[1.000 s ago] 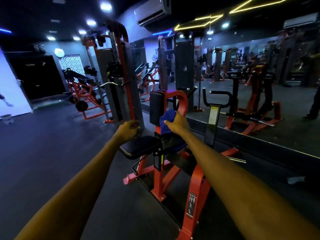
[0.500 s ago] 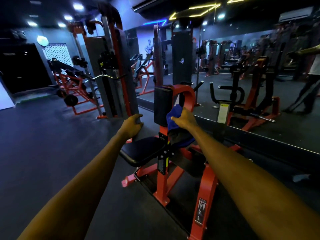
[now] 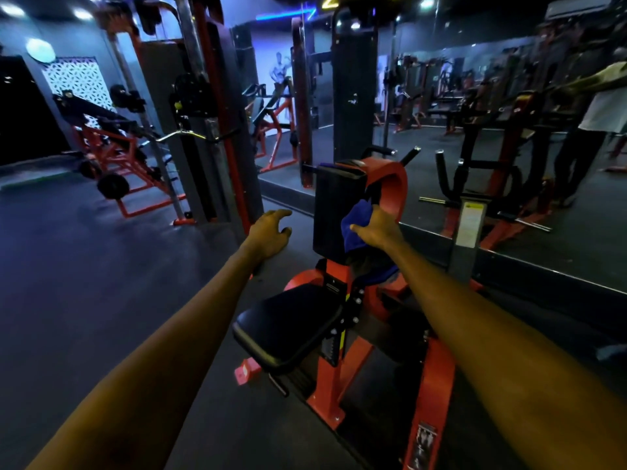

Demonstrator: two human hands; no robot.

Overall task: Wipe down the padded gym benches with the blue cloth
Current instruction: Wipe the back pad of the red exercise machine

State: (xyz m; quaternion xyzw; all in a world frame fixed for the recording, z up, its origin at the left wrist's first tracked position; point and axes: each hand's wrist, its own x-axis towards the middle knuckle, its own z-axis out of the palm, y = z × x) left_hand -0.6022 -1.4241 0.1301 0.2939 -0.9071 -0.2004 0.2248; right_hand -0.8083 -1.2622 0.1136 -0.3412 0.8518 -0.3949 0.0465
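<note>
The cloth (image 3: 356,221) has been drawn a little higher along the right edge of the upright pad (image 3: 336,212). It is bunched under the right hand (image 3: 377,229), whose fingers appear closed on it, while a tail hangs below the wrist. The left hand (image 3: 271,234), seen at the far rim of the seat (image 3: 288,320) a second earlier, has been lifted clear. It is now held in the air left of the pad, fingers spread and holding nothing. The wipe is judged to be passing from seat to pad, with other benches not yet reached. Seat and pad are covered in smooth black vinyl and carried on an orange frame (image 3: 395,184). A dark floor (image 3: 101,266), a cable tower (image 3: 217,96) and a wall mirror (image 3: 492,137) are lit by blue and white ceiling lights.
</note>
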